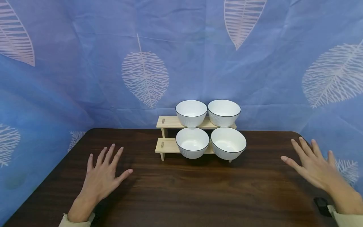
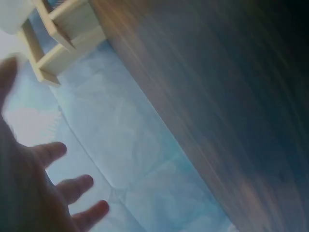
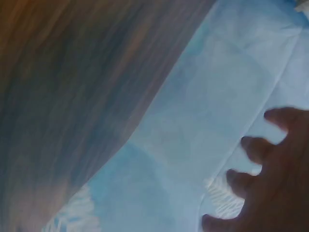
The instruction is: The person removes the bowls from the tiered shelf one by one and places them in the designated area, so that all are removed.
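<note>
Over the left part of the table, my left hand point(image 1: 102, 179) has its fingers spread and holds nothing. My right hand point(image 1: 319, 168) is spread the same way near the right edge, also holding nothing. Between them, at the back, stands a two-tier wooden rack point(image 1: 167, 145). White bowls with dark rims sit on it: an upper left bowl point(image 1: 191, 118) and an upper right bowl point(image 1: 224, 118), with a lower left bowl point(image 1: 193, 153) and a lower right bowl point(image 1: 228, 151) in front. Both hands are well apart from the rack. The left wrist view shows the rack's end point(image 2: 72, 48).
The dark wood-grain table point(image 1: 181, 195) has rounded back corners. Behind it and along the sides hangs a blue cloth point(image 1: 181, 63) with white leaf prints, close behind the rack. A black object point(image 1: 322, 206) shows at my right wrist.
</note>
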A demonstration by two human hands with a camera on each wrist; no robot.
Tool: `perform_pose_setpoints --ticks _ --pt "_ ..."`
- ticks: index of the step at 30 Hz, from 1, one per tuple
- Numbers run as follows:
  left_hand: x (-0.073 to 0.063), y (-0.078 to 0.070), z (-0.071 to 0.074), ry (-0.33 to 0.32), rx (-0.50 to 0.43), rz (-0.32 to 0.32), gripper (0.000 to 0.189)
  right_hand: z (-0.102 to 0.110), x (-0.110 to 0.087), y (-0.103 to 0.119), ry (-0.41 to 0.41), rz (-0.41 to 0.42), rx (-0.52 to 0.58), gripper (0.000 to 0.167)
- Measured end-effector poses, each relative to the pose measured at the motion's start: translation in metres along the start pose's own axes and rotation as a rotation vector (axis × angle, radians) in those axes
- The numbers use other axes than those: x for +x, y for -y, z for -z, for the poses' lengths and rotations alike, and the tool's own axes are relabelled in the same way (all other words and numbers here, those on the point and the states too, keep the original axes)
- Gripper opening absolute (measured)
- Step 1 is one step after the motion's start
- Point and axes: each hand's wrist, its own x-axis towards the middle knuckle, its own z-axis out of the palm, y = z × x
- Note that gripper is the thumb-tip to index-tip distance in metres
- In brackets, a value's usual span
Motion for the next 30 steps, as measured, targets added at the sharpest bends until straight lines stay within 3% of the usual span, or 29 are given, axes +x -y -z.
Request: perform_pose_setpoints --ticks 3,5,11,15,21,30 --pt "0.002 -0.002 0.000 -0.016 0.006 -0.026 0.083 0.006 0.006 0.011 -0.039 0.040 0.084 0.096" --pt "0.007 -0.003 0.000 -0.011 -0.043 -0.035 0.077 0.008 0.008 0.022 -0.071 0.068 0.176 0.092" --pt "0.032 -0.009 -0.002 0.083 -0.468 0.006 0.056 0.009 0.013 0.047 -0.087 0.085 0.507 0.072" --pt "0.051 -0.015 -0.005 0.102 -0.638 0.035 0.053 0.007 0.022 0.055 -0.068 0.105 0.690 0.066" --pt "0.070 -0.028 -0.008 0.155 -0.772 0.091 0.056 0.006 0.032 0.065 -0.064 0.155 0.774 0.065" --pt "0.084 -0.045 -0.021 0.198 -0.877 0.114 0.062 0.008 0.039 0.083 -0.030 0.258 0.879 0.069"
